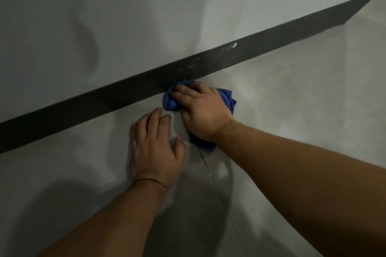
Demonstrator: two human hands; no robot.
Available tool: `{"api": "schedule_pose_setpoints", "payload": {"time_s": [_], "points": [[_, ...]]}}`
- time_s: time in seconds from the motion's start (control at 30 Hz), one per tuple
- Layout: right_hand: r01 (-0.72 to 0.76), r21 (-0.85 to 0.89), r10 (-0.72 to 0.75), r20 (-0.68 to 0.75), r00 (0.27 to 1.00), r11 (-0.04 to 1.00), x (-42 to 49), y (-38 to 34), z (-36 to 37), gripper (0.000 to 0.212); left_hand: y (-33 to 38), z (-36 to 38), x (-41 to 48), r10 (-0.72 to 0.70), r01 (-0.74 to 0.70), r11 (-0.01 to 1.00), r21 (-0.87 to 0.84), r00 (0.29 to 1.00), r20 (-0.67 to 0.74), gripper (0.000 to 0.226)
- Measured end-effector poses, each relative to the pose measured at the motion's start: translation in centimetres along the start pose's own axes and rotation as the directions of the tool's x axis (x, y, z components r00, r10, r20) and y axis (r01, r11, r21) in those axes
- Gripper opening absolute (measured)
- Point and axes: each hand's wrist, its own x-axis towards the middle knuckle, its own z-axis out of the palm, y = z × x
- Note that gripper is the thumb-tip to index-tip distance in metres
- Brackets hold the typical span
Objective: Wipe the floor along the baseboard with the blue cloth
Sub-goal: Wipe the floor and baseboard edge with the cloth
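Note:
A crumpled blue cloth (pixel 170 101) lies on the grey floor (pixel 282 94), its far edge touching the dark baseboard (pixel 83 106) that runs diagonally from lower left to upper right. My right hand (pixel 203 111) presses down on the cloth, fingers pointing left along the baseboard; most of the cloth is hidden under the palm. My left hand (pixel 155 148) rests flat on the floor just below and left of the cloth, fingers spread, holding nothing.
A pale grey wall (pixel 146 16) rises above the baseboard. White scuff marks (pixel 229 46) show on the baseboard to the right of the cloth. A thin floor seam (pixel 205 165) runs down from under my right wrist.

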Motion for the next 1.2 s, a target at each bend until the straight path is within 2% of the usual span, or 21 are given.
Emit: {"api": "schedule_pose_setpoints", "payload": {"time_s": [0.13, 0.3, 0.4, 0.47, 0.57, 0.67, 0.93, 1.1, 1.2], "points": [[-0.140, 0.002, 0.140, -0.076, 0.987, 0.990, -0.9, 3.6, -1.0, 0.057, 0.1, -0.1, 0.0, -0.004, 0.004, 1.000, -0.010, 1.000, 0.010, 0.063], [-0.305, 0.053, 0.310, -0.172, 0.935, 0.951, -1.5, 8.8, -2.2, 0.052, 0.0, -0.3, 0.0, 0.006, -0.005, 1.000, -0.013, 1.000, 0.025, 0.067], [-0.378, 0.080, 0.387, -0.191, 0.902, 0.922, -1.2, 8.2, -1.9, 0.051, 0.1, -0.2, 0.0, 0.009, -0.009, 1.000, 0.001, 1.000, 0.025, 0.067], [-0.310, 0.085, 0.320, -0.159, 0.934, 0.947, -1.3, 6.2, -1.4, 0.051, 0.2, -0.2, 0.1, 0.010, -0.010, 1.000, 0.009, 1.000, 0.019, 0.068], [-0.117, 0.006, 0.117, -0.064, 0.991, 0.993, -1.6, 3.5, -0.6, 0.052, 0.3, -0.3, 0.2, 0.002, -0.003, 1.000, 0.024, 1.000, 0.016, 0.068], [-0.100, -0.024, 0.098, -0.060, 0.993, 0.995, -1.4, 3.7, -0.6, 0.054, 0.6, -0.3, 0.1, -0.003, 0.002, 0.999, 0.052, 1.000, 0.029, 0.070], [-0.334, -0.011, 0.325, -0.210, 0.922, 0.942, -1.9, 11.3, -2.2, 0.050, 1.7, -0.1, 2.4, -0.007, 0.003, 0.998, -0.067, 0.997, -0.070, 0.072], [-0.502, 0.026, 0.497, -0.188, 0.847, 0.865, -2.0, 17.5, -4.6, 0.050, 1.9, 0.6, 2.8, 0.022, -0.022, 1.000, 0.003, 0.999, -0.043, 0.075], [-0.560, 0.062, 0.560, -0.196, 0.805, 0.826, -1.2, 17.7, -4.7, 0.050, 1.9, 0.7, 3.0, 0.022, -0.021, 1.000, 0.022, 0.999, -0.046, 0.074]]}}
